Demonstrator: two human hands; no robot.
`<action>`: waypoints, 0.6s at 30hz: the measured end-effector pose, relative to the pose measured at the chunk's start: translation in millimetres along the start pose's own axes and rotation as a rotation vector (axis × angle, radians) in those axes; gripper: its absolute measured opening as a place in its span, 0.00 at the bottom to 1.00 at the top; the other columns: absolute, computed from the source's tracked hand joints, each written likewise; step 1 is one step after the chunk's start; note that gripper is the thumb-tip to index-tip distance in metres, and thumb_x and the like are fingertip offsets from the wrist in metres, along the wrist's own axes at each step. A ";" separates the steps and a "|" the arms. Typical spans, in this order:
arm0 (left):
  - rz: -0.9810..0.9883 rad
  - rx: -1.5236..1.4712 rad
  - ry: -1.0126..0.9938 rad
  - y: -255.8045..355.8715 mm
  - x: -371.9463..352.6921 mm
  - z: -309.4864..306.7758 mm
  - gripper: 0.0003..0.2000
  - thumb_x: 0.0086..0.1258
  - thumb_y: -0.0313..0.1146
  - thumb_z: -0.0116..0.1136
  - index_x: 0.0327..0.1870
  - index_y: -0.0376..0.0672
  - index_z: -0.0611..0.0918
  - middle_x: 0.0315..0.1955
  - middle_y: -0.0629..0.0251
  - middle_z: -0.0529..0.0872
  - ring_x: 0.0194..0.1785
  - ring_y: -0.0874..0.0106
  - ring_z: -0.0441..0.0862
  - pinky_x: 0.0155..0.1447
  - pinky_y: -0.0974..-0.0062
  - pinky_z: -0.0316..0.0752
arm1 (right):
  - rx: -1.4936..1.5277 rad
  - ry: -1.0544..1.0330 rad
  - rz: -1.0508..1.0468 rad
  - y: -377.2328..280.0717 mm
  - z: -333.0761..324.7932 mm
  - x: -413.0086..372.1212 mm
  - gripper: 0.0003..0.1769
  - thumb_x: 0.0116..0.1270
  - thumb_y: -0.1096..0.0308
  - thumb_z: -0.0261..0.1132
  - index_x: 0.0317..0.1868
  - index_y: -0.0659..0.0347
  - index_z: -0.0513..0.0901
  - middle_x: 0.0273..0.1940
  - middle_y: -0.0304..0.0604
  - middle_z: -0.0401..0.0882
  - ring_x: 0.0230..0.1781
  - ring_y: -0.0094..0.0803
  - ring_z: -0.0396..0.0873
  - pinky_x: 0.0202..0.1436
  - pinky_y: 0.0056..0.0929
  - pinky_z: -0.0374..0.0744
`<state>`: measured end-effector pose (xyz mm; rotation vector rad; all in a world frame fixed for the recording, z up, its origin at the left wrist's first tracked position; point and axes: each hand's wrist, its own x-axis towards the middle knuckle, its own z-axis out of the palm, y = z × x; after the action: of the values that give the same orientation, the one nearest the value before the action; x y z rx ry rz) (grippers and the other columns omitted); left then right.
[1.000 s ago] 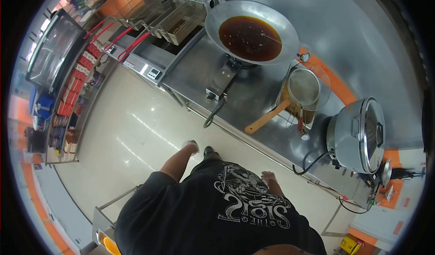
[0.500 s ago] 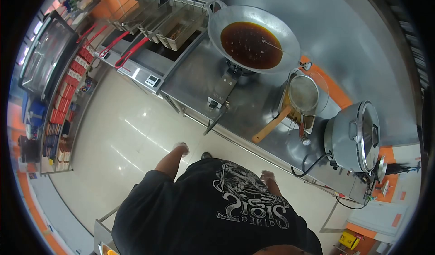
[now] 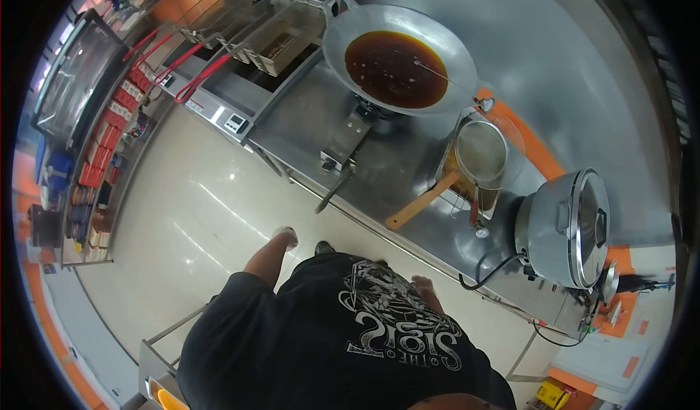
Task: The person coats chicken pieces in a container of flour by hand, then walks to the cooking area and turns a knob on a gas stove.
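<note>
My left hand (image 3: 285,237), in what looks like a clear glove, hangs over the pale floor left of the black shirt (image 3: 386,315). Its fingers are too small and blurred to make out, and no object shows in it. On the other side of the shirt, my right hand (image 3: 424,287) hangs low with its fingers loosely apart and nothing visible in them. Both hands are away from the steel counter (image 3: 292,129). A wide wok (image 3: 456,45) on the counter holds dark brown liquid (image 3: 394,71), with a thin probe dipping into it.
Fryers with baskets (image 3: 281,49) stand at the upper left. A round strainer (image 3: 481,151) and a wooden-handled tool (image 3: 423,202) rest over a tray. A large grey cooker (image 3: 558,228) is at the right. Red boxes (image 3: 102,144) fill a shelf at the left.
The view has shifted slightly, with the counter items a little further left. My right hand now shows closer to the shirt, lower and further left in view.
</note>
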<state>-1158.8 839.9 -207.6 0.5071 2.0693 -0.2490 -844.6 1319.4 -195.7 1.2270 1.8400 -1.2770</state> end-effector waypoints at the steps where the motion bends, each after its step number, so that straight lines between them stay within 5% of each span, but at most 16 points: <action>1: -0.018 0.006 -0.038 8.4 4.4 3.1 0.16 0.52 0.33 0.52 0.42 0.47 0.84 0.49 0.62 0.82 0.54 0.64 0.78 0.54 0.70 0.75 | -0.010 0.007 -0.032 0.7 -5.9 -0.1 0.16 0.59 0.56 0.61 0.46 0.52 0.81 0.47 0.41 0.80 0.47 0.39 0.78 0.48 0.38 0.76; 5: -0.004 0.033 0.021 40.7 31.0 33.3 0.17 0.54 0.39 0.53 0.44 0.49 0.84 0.49 0.64 0.82 0.55 0.65 0.78 0.55 0.68 0.74 | 0.257 -0.096 -0.039 44.1 -36.2 43.3 0.12 0.60 0.60 0.57 0.42 0.51 0.78 0.34 0.42 0.79 0.34 0.43 0.76 0.33 0.44 0.74; 6: 0.059 0.111 -0.028 55.2 15.1 18.7 0.17 0.55 0.42 0.51 0.44 0.50 0.84 0.50 0.64 0.82 0.55 0.65 0.78 0.55 0.67 0.74 | 0.543 -0.178 0.084 62.5 -43.9 62.6 0.10 0.60 0.59 0.54 0.39 0.50 0.77 0.29 0.41 0.76 0.28 0.43 0.74 0.28 0.45 0.72; 7: 0.129 0.152 0.075 50.0 80.2 75.5 0.17 0.54 0.42 0.51 0.42 0.49 0.84 0.49 0.63 0.82 0.54 0.64 0.78 0.55 0.67 0.73 | 0.543 -0.223 0.084 81.1 -49.9 83.3 0.08 0.59 0.58 0.52 0.36 0.49 0.73 0.26 0.40 0.71 0.25 0.40 0.70 0.25 0.45 0.69; 9: 0.037 0.049 0.040 67.5 76.1 68.7 0.14 0.50 0.36 0.51 0.35 0.46 0.85 0.38 0.58 0.85 0.44 0.63 0.82 0.46 0.68 0.77 | 0.500 -0.271 0.063 122.5 -60.7 115.9 0.08 0.59 0.54 0.47 0.29 0.47 0.66 0.23 0.42 0.66 0.23 0.38 0.67 0.25 0.46 0.68; 11: 0.040 0.066 0.038 109.0 80.7 65.4 0.15 0.53 0.38 0.49 0.39 0.47 0.85 0.45 0.59 0.83 0.51 0.64 0.80 0.53 0.67 0.74 | 0.421 -0.234 0.075 141.4 -71.8 124.7 0.05 0.62 0.60 0.48 0.30 0.48 0.68 0.23 0.44 0.68 0.20 0.40 0.69 0.23 0.47 0.71; 12: 0.025 0.035 0.025 118.4 80.8 62.1 0.16 0.55 0.38 0.48 0.40 0.47 0.84 0.44 0.59 0.83 0.51 0.62 0.80 0.54 0.67 0.74 | 0.371 -0.049 0.117 119.5 -86.1 88.5 0.10 0.64 0.61 0.58 0.38 0.58 0.79 0.28 0.44 0.78 0.20 0.38 0.78 0.19 0.42 0.76; 13: 0.064 0.073 0.086 133.7 69.2 51.8 0.16 0.57 0.38 0.46 0.41 0.47 0.84 0.45 0.58 0.83 0.53 0.61 0.79 0.55 0.66 0.73 | 0.058 -0.111 -0.081 130.3 -92.4 90.2 0.11 0.63 0.61 0.60 0.40 0.59 0.79 0.27 0.43 0.79 0.21 0.35 0.80 0.21 0.40 0.78; 14: 0.044 0.069 0.078 155.3 47.2 29.5 0.16 0.58 0.40 0.46 0.42 0.47 0.84 0.47 0.58 0.82 0.54 0.62 0.78 0.57 0.66 0.72 | -0.566 -0.039 -0.435 164.1 -93.3 116.4 0.12 0.62 0.61 0.60 0.39 0.60 0.80 0.27 0.44 0.80 0.21 0.33 0.80 0.24 0.36 0.80; 17: 0.229 -0.073 0.089 190.6 -5.5 -8.9 0.13 0.63 0.40 0.48 0.40 0.53 0.85 0.48 0.64 0.82 0.54 0.65 0.78 0.58 0.69 0.72 | -0.963 -0.025 -0.381 153.9 -114.2 90.0 0.11 0.57 0.65 0.60 0.40 0.56 0.81 0.40 0.47 0.81 0.39 0.41 0.80 0.41 0.37 0.79; 18: 0.434 0.304 0.187 193.2 -2.5 -5.1 0.12 0.63 0.39 0.48 0.39 0.54 0.86 0.48 0.66 0.82 0.53 0.67 0.78 0.57 0.71 0.72 | -0.999 -0.043 -0.351 149.6 -121.5 79.8 0.12 0.55 0.66 0.60 0.40 0.54 0.82 0.44 0.48 0.81 0.45 0.43 0.81 0.47 0.37 0.79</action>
<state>-1074.8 1013.7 -197.9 1.1850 2.0470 -0.2649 -736.0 1478.3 -276.2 0.3377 2.2590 -0.3598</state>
